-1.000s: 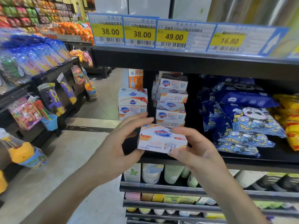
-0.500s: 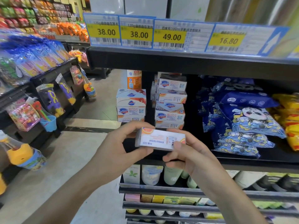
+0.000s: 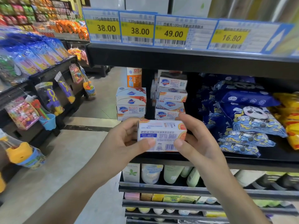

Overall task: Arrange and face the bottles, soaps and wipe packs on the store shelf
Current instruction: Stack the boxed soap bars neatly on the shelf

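Rotated since a second ago, the soap (image 3: 161, 135) shows its barcode side (logo hidden); both hands (image 3: 123, 143) (image 3: 194, 143) pinch its ends near the shelf (image 3: 242, 160) front edge.

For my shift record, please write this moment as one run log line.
left hand: grips soap box | right hand: grips same box | box: barcode side toward camera, before shelf | stacks: unfaced

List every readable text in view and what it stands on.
"38.00": first price tag
"38.00": second price tag
"49.00": third price tag
"16.80": fourth price tag
"Safeguard": stacked soap boxes
Held soap box: print and barcode too blurred to read.
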The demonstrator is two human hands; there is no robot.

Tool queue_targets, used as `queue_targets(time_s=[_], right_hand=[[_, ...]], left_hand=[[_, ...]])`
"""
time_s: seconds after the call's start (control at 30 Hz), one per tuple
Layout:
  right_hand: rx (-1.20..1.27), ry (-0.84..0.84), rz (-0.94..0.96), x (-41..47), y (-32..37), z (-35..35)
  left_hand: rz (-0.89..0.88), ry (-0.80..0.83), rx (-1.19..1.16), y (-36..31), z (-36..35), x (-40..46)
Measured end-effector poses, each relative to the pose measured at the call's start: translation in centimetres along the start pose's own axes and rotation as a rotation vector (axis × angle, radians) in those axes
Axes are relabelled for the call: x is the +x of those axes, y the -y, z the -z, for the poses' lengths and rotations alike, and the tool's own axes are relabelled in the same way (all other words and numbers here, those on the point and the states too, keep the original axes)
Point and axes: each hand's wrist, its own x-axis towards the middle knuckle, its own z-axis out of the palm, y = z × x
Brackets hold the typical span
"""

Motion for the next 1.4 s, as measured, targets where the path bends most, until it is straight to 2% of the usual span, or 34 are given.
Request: queue_targets(time_s=[0.17, 0.5, 0.77, 0.9, 0.97, 1.03, 1.23, 1.4], right_hand=[[-0.120, 0.028, 0.129, 0.0, -0.1, 0.1], [-0.219, 0.113, 0.103, -0.3, 0.3, -0.1], [-0.076, 0.038, 0.048, 0.0, 0.2, -0.1], [0.029, 0.009, -0.018, -0.2, 0.1, 0.0], [0.082, -0.007, -0.070, -0.3, 0.2, 0.0], [0.106, -0.028, -0.121, -0.5, 0.3, 0.0], [0.219, -0.096, -0.250, -0.2, 0.6, -0.2], [0.275, -0.091, -0.325, 0.0, 0.3, -0.4]], left_hand=[[0.063, -0.035, -0.075, -0.4, -0.1, 0.1], [0.202, -0.052, -0.126, -1.2, -0.2, 0.1], [0.292, -0.015, -0.158, -1.0, 0.2, 0.1], [0.282, -0.079, -0.260, -0.7, 0.1, 0.3], [0.247, -0.063, -0.337, -0.6, 0.3, 0.3], [0.164, -0.033, -0.320, 0.0, 1.0, 0.4], [-0.117, -0.002, 0.186, 0.4, 0.9, -0.6], [-0.221, -0.041, 0.298, 0.3, 0.4, -0.6]])
